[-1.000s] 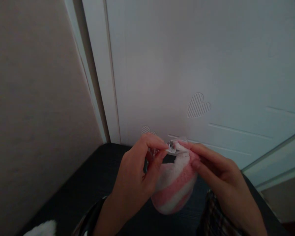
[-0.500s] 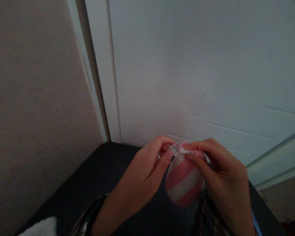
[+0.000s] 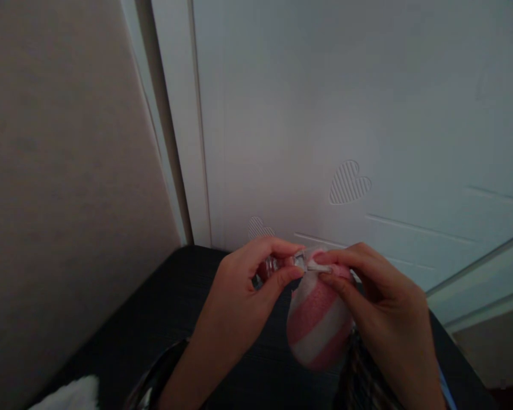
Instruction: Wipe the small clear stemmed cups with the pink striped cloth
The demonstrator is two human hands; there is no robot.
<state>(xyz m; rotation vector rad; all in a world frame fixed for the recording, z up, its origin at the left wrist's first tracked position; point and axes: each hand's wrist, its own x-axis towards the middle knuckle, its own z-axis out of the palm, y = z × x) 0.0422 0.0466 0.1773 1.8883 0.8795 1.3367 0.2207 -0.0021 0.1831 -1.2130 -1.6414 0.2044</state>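
Observation:
A fuzzy cloth piece with pink and white stripes (image 3: 318, 322) hangs in front of me, rounded at its bottom; its exact kind I cannot tell. My right hand (image 3: 378, 299) pinches its gathered top edge between thumb and forefinger. From the left, my left hand (image 3: 256, 285) grips a clear plastic clip (image 3: 300, 261) between thumb and fingers. A thin pale part of the clip points toward the right fingertips, against the cloth's top. Part of the clear plastic shows behind the left thumb; the rest is hidden by the fingers.
A black tabletop (image 3: 188, 290) lies under my hands. Behind it stands a white panel (image 3: 282, 142) with engraved hearts, and a beige wall (image 3: 68, 171) rises at left. White fluffy material (image 3: 70, 394) shows at the lower left corner.
My left hand has shifted slightly left, and its thumb and fingers now show more of the clear clip. The striped cloth hangs a little lower; my right hand keeps its pinch.

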